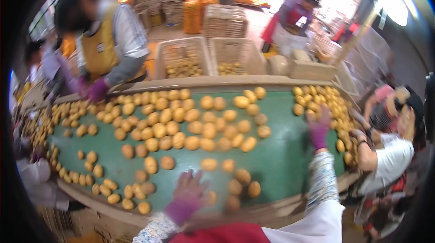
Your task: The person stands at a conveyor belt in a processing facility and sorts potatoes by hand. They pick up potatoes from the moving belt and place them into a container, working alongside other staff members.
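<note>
Round yellow-brown produce (175, 127), either potatoes or fruit, lies scattered over a green sorting surface (278, 161). My left hand (187, 193), in a purple glove, is low over the near edge with its fingers apart and nothing in its grasp. One blurred piece (211, 198) lies beside its thumb side. Stretched out to the far right, my purple-gloved right hand (319, 129) has its fingers spread at the edge of a dense pile (316, 98). Whether its fingertips touch the pieces there is blurred.
A wooden rim (238, 80) borders the surface. Beyond it stand two plastic crates (181, 44) (234, 44) holding produce. A co-worker's gloved hands (97, 88) are at the far left edge; another person's hand (357, 134) is by the right pile. An orange sack (192, 15) stands behind.
</note>
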Motion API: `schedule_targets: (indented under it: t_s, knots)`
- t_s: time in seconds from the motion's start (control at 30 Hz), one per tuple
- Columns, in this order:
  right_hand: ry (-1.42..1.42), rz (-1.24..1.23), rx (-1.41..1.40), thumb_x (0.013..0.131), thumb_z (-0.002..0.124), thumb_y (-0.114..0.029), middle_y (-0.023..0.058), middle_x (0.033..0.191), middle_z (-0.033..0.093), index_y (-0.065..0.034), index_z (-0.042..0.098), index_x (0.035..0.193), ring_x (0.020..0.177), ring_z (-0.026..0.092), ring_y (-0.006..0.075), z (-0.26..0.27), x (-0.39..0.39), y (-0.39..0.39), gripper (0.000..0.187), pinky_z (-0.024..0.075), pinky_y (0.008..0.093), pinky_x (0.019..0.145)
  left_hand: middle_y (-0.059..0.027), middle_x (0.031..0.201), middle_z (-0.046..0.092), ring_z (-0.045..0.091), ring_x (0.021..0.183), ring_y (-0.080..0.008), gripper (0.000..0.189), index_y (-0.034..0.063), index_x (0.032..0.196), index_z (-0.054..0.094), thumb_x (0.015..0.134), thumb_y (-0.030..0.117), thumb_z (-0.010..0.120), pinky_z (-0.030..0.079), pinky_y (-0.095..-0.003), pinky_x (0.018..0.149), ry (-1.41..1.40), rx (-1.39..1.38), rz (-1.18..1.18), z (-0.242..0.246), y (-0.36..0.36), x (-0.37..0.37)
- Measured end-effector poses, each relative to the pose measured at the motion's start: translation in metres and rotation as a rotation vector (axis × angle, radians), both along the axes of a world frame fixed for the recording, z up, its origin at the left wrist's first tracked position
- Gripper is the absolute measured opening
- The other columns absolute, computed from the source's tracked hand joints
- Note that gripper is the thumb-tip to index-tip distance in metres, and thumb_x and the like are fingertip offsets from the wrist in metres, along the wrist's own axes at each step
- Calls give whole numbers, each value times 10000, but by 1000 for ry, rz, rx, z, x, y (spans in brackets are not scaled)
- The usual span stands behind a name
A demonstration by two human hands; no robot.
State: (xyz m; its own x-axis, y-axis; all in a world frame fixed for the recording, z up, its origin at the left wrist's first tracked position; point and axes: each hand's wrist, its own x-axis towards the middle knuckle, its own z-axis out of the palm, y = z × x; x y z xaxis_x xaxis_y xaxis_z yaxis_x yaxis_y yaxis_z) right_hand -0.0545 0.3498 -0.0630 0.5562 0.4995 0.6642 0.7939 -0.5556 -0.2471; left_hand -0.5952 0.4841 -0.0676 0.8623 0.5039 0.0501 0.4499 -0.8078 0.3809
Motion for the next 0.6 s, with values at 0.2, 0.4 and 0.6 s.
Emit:
schedule_targets:
  t_s: [0.2, 0.4, 0.6]
  knots:
    - [239, -606, -402, 902, 591, -697, 311, 1553, 446, -126, 543, 1492, 1330, 513, 530, -56, 104, 12, 823, 312, 680, 1165, -206, 1356, 584, 518, 1317, -418, 576, 75, 1293, 647, 795, 333, 774, 358, -566, 1147, -129, 112, 427, 33, 31, -101]
    - [-377, 385, -415, 913, 697, -497, 305, 1539, 444, -194, 589, 1446, 1354, 481, 534, -82, -149, 126, 622, 284, 767, 1119, -208, 1509, 503, 463, 1410, -428, 625, 125, 1427, 580, 861, 348, 722, 332, -558, 1201, -166, -84, 170, 23, -30, -90]
    - [255, 562, -745, 907, 681, -562, 334, 1593, 375, -81, 520, 1519, 1515, 314, 488, 39, -394, 173, 795, 205, 640, 1230, -191, 1511, 517, 469, 1426, -383, 556, 173, 1430, 587, 877, 223, 621, 301, -582, 1220, -76, 10, 178, -2, 12, -140]
